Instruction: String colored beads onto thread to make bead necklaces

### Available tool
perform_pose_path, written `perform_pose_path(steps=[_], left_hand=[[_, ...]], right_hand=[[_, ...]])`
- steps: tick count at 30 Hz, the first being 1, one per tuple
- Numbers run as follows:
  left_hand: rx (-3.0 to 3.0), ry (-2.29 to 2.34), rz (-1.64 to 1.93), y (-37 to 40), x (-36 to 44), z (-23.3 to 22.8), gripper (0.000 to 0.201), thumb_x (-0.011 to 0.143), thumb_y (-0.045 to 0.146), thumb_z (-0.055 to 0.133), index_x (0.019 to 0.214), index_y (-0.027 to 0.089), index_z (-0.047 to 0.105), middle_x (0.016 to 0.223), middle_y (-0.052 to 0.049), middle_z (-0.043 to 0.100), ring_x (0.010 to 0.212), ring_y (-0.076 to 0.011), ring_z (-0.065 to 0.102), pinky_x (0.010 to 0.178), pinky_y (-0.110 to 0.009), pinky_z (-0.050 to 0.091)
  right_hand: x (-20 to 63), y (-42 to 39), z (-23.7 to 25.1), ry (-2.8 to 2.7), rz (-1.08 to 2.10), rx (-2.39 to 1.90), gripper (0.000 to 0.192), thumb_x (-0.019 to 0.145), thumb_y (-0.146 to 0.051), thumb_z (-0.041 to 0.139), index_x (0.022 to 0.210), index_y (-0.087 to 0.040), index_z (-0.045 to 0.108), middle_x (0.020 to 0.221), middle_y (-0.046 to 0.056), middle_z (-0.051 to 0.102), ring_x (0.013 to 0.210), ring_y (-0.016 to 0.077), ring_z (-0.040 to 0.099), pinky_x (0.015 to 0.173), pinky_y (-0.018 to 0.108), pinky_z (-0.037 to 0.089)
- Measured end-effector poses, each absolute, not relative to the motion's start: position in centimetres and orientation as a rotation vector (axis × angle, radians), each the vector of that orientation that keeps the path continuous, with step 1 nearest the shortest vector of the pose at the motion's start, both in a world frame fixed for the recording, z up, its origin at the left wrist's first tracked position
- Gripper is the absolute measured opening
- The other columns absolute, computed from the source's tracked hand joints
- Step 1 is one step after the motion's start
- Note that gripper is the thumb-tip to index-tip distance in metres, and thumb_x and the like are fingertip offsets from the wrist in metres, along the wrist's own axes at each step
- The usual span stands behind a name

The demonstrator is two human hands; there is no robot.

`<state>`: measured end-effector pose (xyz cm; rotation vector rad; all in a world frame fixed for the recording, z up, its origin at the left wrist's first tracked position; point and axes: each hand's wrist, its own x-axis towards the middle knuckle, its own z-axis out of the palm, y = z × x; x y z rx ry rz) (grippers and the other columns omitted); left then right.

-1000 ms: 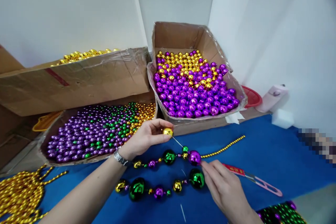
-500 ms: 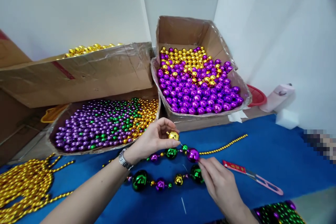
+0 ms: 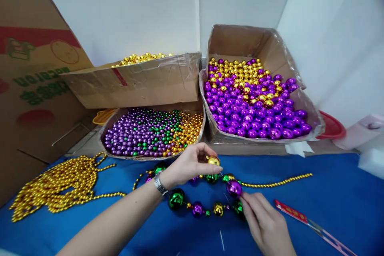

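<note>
Between the fingers and thumb of my left hand point(image 3: 193, 166) is a shiny gold bead point(image 3: 213, 161). A thin string end shows just below it, close to a small green bead point(image 3: 225, 178). My right hand point(image 3: 267, 218) pinches beside a large purple bead point(image 3: 234, 187); its fingertips hide what exactly they grip there, but the purple bead sits right against them. Under my hands lies a bead necklace, with a big green bead point(image 3: 176, 199), a purple bead point(image 3: 197, 209) and a gold bead point(image 3: 218, 209) along its near strand.
A box of small mixed beads point(image 3: 150, 134) and a box of larger purple and gold beads point(image 3: 249, 116) stand behind. Gold bead strands point(image 3: 69, 182) lie left on the blue cloth point(image 3: 144, 232). A red-labelled tool point(image 3: 291, 211) lies right; a cardboard carton point(image 3: 39, 100) stands left.
The view has swung left, so everything sits further right and more of the carton shows. Both hands keep nearly the same hold on the beads.
</note>
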<state>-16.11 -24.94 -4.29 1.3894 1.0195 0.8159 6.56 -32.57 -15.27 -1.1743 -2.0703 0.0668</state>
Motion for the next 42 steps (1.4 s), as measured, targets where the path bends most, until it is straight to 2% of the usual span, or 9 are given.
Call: perform_pose_path(steps=[6, 11, 16, 25, 31, 34, 36, 39, 42], left_hand=[[1.38, 1.003, 0.871, -25.8, -16.8, -4.6, 0.039, 0.064, 0.026, 0.078, 0.094, 0.013, 0.056, 0.089, -0.007, 0.066, 0.071, -0.0131, 0.061, 0.062, -0.024, 0.048], [1.329, 1.067, 0.881, -26.0, -17.2, -4.7, 0.039, 0.065, 0.028, 0.077, 0.094, 0.012, 0.056, 0.09, -0.008, 0.067, 0.07, -0.0131, 0.061, 0.06, -0.024, 0.049], [1.301, 1.106, 0.913, -26.1, -17.6, -5.1, 0.038, 0.067, 0.03, 0.076, 0.094, 0.012, 0.057, 0.09, -0.008, 0.067, 0.069, -0.0137, 0.063, 0.06, -0.025, 0.049], [1.289, 1.085, 0.899, -25.9, -18.1, -5.6, 0.038, 0.064, 0.028, 0.078, 0.092, 0.012, 0.057, 0.089, -0.007, 0.067, 0.069, -0.013, 0.062, 0.061, -0.025, 0.049], [1.28, 1.059, 0.834, -25.9, -17.9, -5.9, 0.036, 0.064, 0.028, 0.078, 0.09, 0.011, 0.059, 0.089, -0.009, 0.068, 0.072, -0.0145, 0.062, 0.064, -0.026, 0.049], [1.306, 1.052, 0.845, -26.1, -17.5, -5.9, 0.036, 0.064, 0.028, 0.078, 0.091, 0.012, 0.06, 0.088, -0.008, 0.068, 0.073, -0.0149, 0.062, 0.064, -0.026, 0.049], [1.307, 1.005, 0.862, -26.3, -17.2, -5.7, 0.038, 0.064, 0.026, 0.077, 0.095, 0.012, 0.06, 0.093, -0.009, 0.068, 0.078, -0.016, 0.063, 0.068, -0.027, 0.05], [1.277, 0.901, 0.83, -26.8, -16.8, -5.3, 0.037, 0.07, 0.024, 0.074, 0.102, 0.013, 0.059, 0.101, -0.011, 0.067, 0.087, -0.018, 0.062, 0.079, -0.03, 0.049], [1.303, 0.878, 0.778, -27.2, -16.7, -4.6, 0.031, 0.077, 0.025, 0.066, 0.105, 0.012, 0.061, 0.102, -0.012, 0.067, 0.089, -0.0191, 0.062, 0.082, -0.032, 0.049]], right_hand=[[5.3, -32.4, -14.7, -2.033, 0.226, -1.16, 0.02, 0.093, -0.017, 0.041, 0.1, -0.017, 0.059, 0.076, 0.005, 0.06, 0.062, 0.0134, 0.061, 0.061, 0.022, 0.049], [5.1, -32.4, -15.1, -2.062, 0.111, -1.137, 0.02, 0.091, -0.016, 0.043, 0.101, -0.016, 0.061, 0.075, 0.006, 0.06, 0.062, 0.0143, 0.062, 0.06, 0.022, 0.049], [4.7, -32.5, -14.5, -2.077, 0.259, -1.111, 0.022, 0.091, -0.016, 0.041, 0.098, -0.018, 0.061, 0.072, 0.004, 0.058, 0.057, 0.0125, 0.059, 0.057, 0.021, 0.048], [4.5, -32.5, -14.9, -2.084, 0.225, -1.112, 0.02, 0.091, -0.014, 0.042, 0.1, -0.016, 0.06, 0.073, 0.005, 0.058, 0.061, 0.014, 0.059, 0.06, 0.023, 0.048], [4.3, -32.6, -13.8, -2.042, 0.499, -1.112, 0.022, 0.093, -0.018, 0.04, 0.101, -0.02, 0.06, 0.076, 0.004, 0.059, 0.062, 0.0132, 0.058, 0.057, 0.022, 0.047], [3.9, -32.5, -14.0, -2.007, 0.524, -1.134, 0.021, 0.093, -0.021, 0.04, 0.096, -0.02, 0.061, 0.075, 0.004, 0.06, 0.064, 0.0141, 0.06, 0.059, 0.022, 0.048], [3.7, -32.4, -14.5, -1.951, 0.588, -1.184, 0.02, 0.093, -0.025, 0.042, 0.099, -0.021, 0.061, 0.08, 0.004, 0.064, 0.069, 0.0147, 0.063, 0.063, 0.022, 0.049], [3.6, -32.1, -15.4, -1.861, 0.76, -1.247, 0.02, 0.093, -0.03, 0.044, 0.105, -0.023, 0.059, 0.089, 0.003, 0.067, 0.076, 0.0141, 0.066, 0.066, 0.019, 0.051], [3.5, -31.8, -16.1, -1.818, 0.95, -1.231, 0.019, 0.093, -0.033, 0.045, 0.098, -0.023, 0.059, 0.082, 0.001, 0.066, 0.069, 0.0128, 0.066, 0.063, 0.017, 0.051]])
